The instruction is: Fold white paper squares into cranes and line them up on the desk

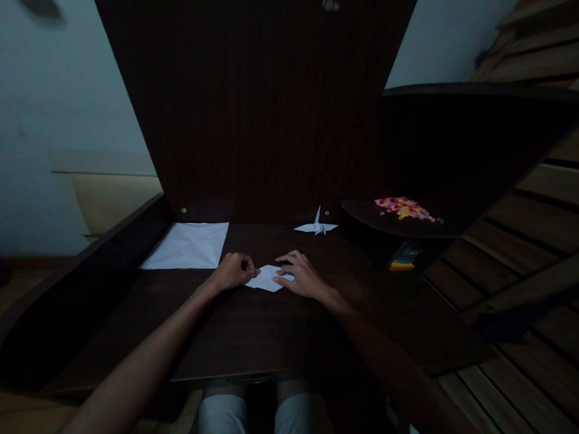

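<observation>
A small piece of folded white paper (266, 279) lies flat on the dark desk in front of me. At its left tip, my left hand (233, 270) is closed, with curled fingers and the thumb pinching the corner. My right hand (300, 275) rests over the right end of the same paper, its fingers spread apart and touching the surface; that end is partly hidden under them. Beyond the right hand stands a finished white origami crane (316, 228). To the left of my left hand lies a larger creased white sheet of paper (190, 244).
The dark wooden desk (245, 343) has a raised side panel (82, 291) on the left and a tall back board (255, 113). On the right, a corner shelf (361, 215) bears a pile of small colourful pieces (405, 208). Wooden slats (534, 218) stand further right.
</observation>
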A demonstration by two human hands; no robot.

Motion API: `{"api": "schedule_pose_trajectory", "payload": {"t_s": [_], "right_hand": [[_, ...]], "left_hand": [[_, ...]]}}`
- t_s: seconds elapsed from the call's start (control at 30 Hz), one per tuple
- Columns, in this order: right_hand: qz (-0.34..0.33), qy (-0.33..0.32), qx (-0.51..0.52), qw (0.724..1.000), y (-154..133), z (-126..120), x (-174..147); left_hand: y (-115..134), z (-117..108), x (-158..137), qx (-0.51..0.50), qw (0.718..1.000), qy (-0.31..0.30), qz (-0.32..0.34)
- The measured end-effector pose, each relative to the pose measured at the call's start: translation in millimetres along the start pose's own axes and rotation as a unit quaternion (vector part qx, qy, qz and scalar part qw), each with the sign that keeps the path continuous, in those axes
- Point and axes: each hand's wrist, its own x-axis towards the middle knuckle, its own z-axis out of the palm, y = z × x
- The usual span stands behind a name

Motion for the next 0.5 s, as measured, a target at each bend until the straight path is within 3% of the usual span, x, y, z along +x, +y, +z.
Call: {"api": "schedule_pose_trajectory", "payload": {"t_s": [0.13,0.27,0.5], "right_hand": [[-0.010,0.009,0.006,1.000,-1,-1,0],[-0.009,0.001,0.016,1.000,-2,0,1],[0.019,0.003,0.042,0.999,-1,5,1]], "left_hand": [[0,7,-1,0.010,0.994,0.034,0.108],[0,13,-3,0.042,0.979,0.008,0.201],[-5,20,-3,0.093,0.967,-0.011,0.237]]}}
